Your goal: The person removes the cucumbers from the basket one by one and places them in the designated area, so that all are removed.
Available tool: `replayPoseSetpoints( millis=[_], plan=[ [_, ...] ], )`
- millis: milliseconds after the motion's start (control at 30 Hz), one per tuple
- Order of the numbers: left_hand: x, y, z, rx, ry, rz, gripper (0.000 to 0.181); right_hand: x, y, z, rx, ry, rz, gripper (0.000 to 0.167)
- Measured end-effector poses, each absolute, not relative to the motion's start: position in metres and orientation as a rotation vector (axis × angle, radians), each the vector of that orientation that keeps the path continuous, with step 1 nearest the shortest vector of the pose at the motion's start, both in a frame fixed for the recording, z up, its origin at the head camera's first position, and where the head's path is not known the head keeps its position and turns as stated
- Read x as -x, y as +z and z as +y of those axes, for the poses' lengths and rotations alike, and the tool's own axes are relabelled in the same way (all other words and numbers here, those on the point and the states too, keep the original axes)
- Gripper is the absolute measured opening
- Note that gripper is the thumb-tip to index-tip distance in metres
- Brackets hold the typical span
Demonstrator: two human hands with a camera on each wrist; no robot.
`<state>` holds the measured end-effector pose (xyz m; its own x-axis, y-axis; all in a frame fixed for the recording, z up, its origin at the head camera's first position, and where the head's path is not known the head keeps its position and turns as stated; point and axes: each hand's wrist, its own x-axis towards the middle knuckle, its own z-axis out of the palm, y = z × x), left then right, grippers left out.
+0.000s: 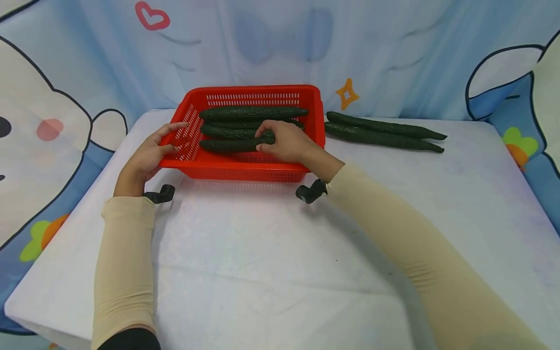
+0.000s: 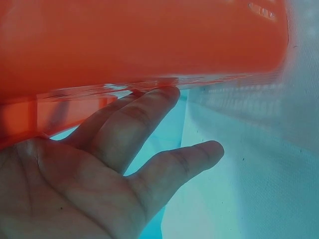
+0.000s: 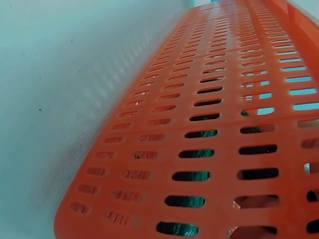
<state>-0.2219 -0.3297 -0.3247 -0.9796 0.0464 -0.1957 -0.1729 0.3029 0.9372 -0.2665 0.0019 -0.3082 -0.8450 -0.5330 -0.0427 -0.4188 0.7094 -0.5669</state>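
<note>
A red slotted plastic basket (image 1: 245, 172) stands on the table with several dark green cucumbers (image 1: 249, 113) lying lengthwise inside. My right hand (image 1: 290, 143) reaches over the front rim and pinches the right part of the nearest cucumber (image 1: 229, 146) between thumb and fingers. At the basket's left end, my left hand (image 1: 146, 154) holds the rim, thumb and a finger over the edge. The left wrist view shows other fingers (image 2: 134, 119) spread beneath the red rim. In the right wrist view the basket's slotted wall (image 3: 164, 124) hides the right hand's grasp.
Two more cucumbers (image 1: 385, 136) lie side by side on the white-covered table (image 1: 271, 262), right of the basket. Behind the table hangs a blue cartoon curtain (image 1: 393, 58). A small black camera mount (image 1: 311, 191) sits on the right wrist, close to the basket's front.
</note>
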Motion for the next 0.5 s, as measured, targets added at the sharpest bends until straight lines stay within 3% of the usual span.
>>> replayPoseSetpoints(
  millis=[500],
  plan=[
    [0.2219, -0.3247, -0.3297, 0.127, 1.756, 2.369, 0.058, 0.2635, -0.3085, 0.0029, 0.779, -0.869, 2.738, 0.036]
  ],
)
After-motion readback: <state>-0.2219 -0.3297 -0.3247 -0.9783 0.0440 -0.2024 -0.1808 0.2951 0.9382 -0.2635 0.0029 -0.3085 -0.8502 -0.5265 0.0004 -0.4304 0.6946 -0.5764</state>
